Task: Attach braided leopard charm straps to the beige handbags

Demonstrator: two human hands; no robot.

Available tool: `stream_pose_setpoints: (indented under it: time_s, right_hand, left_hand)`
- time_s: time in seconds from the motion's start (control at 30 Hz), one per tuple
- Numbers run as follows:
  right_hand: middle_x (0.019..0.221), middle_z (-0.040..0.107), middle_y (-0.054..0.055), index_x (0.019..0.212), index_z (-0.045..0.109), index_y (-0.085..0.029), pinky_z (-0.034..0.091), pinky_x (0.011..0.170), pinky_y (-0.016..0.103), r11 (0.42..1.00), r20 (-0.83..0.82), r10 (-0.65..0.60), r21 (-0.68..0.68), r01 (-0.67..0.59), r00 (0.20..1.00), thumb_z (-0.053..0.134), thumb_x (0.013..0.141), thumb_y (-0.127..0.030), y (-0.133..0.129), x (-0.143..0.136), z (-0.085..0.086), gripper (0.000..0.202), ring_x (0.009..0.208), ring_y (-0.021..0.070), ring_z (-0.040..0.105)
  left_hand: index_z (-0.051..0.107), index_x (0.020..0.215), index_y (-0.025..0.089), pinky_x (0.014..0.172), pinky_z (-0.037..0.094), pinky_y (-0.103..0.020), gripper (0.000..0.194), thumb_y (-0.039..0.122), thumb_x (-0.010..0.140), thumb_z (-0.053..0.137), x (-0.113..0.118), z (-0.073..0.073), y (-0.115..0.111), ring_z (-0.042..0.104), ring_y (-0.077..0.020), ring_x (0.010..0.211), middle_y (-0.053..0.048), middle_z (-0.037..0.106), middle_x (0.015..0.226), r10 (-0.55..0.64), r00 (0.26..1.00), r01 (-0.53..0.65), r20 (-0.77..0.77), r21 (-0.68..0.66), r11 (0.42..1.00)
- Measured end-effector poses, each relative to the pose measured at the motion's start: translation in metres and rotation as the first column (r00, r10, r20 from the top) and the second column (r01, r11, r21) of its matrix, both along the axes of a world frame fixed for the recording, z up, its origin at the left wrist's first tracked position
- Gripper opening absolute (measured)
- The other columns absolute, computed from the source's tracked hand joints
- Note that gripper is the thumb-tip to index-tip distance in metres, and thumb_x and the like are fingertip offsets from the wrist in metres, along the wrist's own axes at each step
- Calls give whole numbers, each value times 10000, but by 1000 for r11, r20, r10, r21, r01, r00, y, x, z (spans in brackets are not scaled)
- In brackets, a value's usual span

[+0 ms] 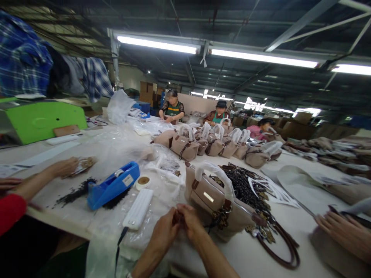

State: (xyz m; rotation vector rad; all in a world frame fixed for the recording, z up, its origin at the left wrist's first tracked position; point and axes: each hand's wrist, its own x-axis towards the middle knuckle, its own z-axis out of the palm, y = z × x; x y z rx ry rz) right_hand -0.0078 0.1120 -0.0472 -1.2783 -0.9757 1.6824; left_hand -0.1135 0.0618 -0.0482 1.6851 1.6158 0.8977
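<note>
My left hand [165, 228] and my right hand [189, 221] meet above the table's near side, fingertips pinched together. Whatever they pinch is too small or too hidden to make out. Just right of them stands a beige handbag [213, 193] with wrapped handles, a metal plate on its front and a dark charm [222, 217] hanging at its side. A brown strap [290, 255] curls on the table beyond the bag's right end. Left of my hands lies a white power strip [138, 209] with a black cord.
A blue tape dispenser [114, 185] and tape roll [143, 181] stand to the left. Behind the handbag lie piled dark chains [242, 183]; several beige bags [185, 146] line up farther back. Co-workers' hands reach in at left [65, 166] and right [344, 231]. A green machine [46, 119] sits far left.
</note>
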Motion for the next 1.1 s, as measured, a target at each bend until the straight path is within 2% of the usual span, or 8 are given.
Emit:
stream_pose_setpoints:
  time_s: [0.13, 0.27, 0.43, 0.57, 0.73, 0.9, 1.0, 1.1]
  right_hand:
    - [537, 474, -78, 752, 526, -195, 284, 402, 184, 999, 39, -42, -24, 43, 998, 672, 628, -418, 1, 9, -5, 294, 399, 62, 370]
    - [494, 371, -96, 691, 508, -207, 143, 370, 197, 999, 113, -42, -12, 44, 993, 639, 660, -444, -9, 16, -6, 272, 372, 57, 255]
    - [466, 382, -75, 631, 520, -207, 158, 399, 220, 995, 200, -31, 103, 11, 979, 648, 678, -413, -26, 15, -3, 246, 409, 76, 275]
    - [453, 387, -69, 604, 517, -204, 178, 415, 225, 988, 232, -51, 153, 16, 971, 657, 626, -432, -46, 31, -7, 269, 432, 83, 291]
    - [463, 355, -80, 626, 501, -204, 206, 425, 218, 986, 225, -77, 165, 40, 971, 624, 641, -501, -80, 78, -13, 322, 439, 81, 290]
    - [527, 423, -62, 671, 529, -193, 298, 483, 221, 965, 345, -92, 261, -1, 934, 567, 781, -426, -115, 132, -11, 260, 498, 101, 381]
    - [647, 574, -7, 715, 605, -202, 407, 589, 252, 903, 600, -154, 408, -134, 785, 539, 847, -326, -133, 164, -2, 193, 630, 156, 524]
    - [983, 682, 62, 910, 702, -245, 465, 828, 358, 725, 740, -384, 612, -316, 552, 569, 849, -238, -145, 186, 10, 146, 940, 250, 590]
  left_hand:
    - [511, 777, 218, 644, 411, -254, 68, 274, 810, 529, -7, 5, 3, 621, -180, 708, -3, 654, 722, 0, 999, 1, 33, -41, 999]
    - [517, 702, 206, 576, 419, -252, 247, 408, 843, 500, -4, 4, 25, 591, -166, 607, 11, 599, 625, 127, 935, -59, 330, -210, 976]
    - [533, 730, 182, 516, 437, -251, 274, 437, 821, 490, 11, 7, 66, 584, -153, 524, -7, 597, 592, 181, 833, 5, 523, -334, 942]
    - [520, 863, 178, 604, 489, -260, 335, 506, 833, 458, 13, 13, 71, 631, -143, 593, -23, 634, 675, 195, 761, 26, 619, -329, 944]
    - [609, 899, 167, 737, 482, -259, 371, 519, 834, 514, 19, 20, 26, 636, -171, 849, -53, 674, 869, -157, 809, 234, 567, -66, 970]
    - [628, 839, 168, 567, 413, -220, 289, 442, 804, 543, 44, 21, -20, 530, -120, 581, 26, 575, 638, -413, 784, 544, 464, -191, 817]
    - [653, 825, 170, 552, 388, -208, 241, 374, 810, 525, 63, 23, -31, 521, -121, 575, 23, 583, 618, -466, 816, 550, 344, -212, 807]
    - [681, 758, 187, 564, 381, -216, 191, 290, 794, 524, 83, 28, -34, 548, -137, 570, 4, 638, 608, -540, 836, 548, 92, -151, 823]
